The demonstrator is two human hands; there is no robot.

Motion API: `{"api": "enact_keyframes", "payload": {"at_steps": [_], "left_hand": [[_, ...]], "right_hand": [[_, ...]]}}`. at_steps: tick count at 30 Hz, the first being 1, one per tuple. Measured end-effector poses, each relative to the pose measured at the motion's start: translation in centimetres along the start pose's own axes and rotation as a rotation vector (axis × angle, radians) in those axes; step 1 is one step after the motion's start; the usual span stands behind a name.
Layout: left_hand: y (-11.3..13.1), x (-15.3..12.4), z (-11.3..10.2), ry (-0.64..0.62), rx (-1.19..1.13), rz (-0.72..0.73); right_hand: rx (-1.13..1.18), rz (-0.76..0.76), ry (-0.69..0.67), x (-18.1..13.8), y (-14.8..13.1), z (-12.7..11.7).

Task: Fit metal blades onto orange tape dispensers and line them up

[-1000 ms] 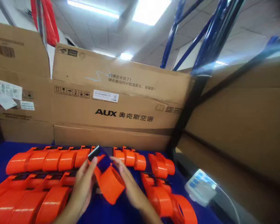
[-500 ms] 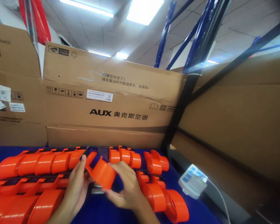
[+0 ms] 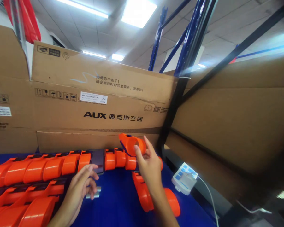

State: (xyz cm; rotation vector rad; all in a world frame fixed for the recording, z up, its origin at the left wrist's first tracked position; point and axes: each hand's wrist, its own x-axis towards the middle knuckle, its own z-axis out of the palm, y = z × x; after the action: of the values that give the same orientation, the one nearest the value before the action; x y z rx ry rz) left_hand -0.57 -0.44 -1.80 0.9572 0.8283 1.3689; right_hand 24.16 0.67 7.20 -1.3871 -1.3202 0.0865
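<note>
My right hand is closed round an orange plastic tape dispenser, lifted above the back of the blue table surface. Its round open ring and dark blue edge are visible. Lower left, my left hand is empty, its fingers loosely curled and apart. Beside those fingers lies a small silver metal piece, partly hidden. Behind the left hand is a dark flat device that looks like a phone. Matching dispensers stand in a row at the back; others sit under my right forearm.
Two rows of orange dispensers fill the left side. A white device with a lit panel and cable stands at right. Cardboard panels wall the back, and a dark rack post rises at the back right.
My left hand has let go of the dispenser and drawn apart from it. My right hand has carried it up and rightward towards the back row. The view has shifted slightly right.
</note>
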Motion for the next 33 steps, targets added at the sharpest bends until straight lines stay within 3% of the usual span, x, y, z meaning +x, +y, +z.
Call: {"api": "enact_keyframes", "payload": {"at_steps": [5,9,16,24,33], "left_hand": [[0.1,-0.2,0.3,-0.03,0.029,0.005],[0.1,-0.1,0.2,-0.035,0.026,-0.001],[0.1,0.1,0.0,-0.024,0.016,0.008],[0.3,0.1,0.1,-0.051,0.034,-0.002],[-0.8,0.5,0.2,-0.213,0.27,-0.015]], "right_hand": [[-0.474,0.041,-0.033,2.9,1.9,-3.3],[-0.685,0.047,-0.143,4.0,3.3,-3.2],[-0.752,0.012,-0.305,5.2,4.4,-1.0],[-0.811,0.003,-0.435,5.6,5.3,-0.4],[-0.81,-0.052,-0.468,5.5,6.2,-0.2]]}}
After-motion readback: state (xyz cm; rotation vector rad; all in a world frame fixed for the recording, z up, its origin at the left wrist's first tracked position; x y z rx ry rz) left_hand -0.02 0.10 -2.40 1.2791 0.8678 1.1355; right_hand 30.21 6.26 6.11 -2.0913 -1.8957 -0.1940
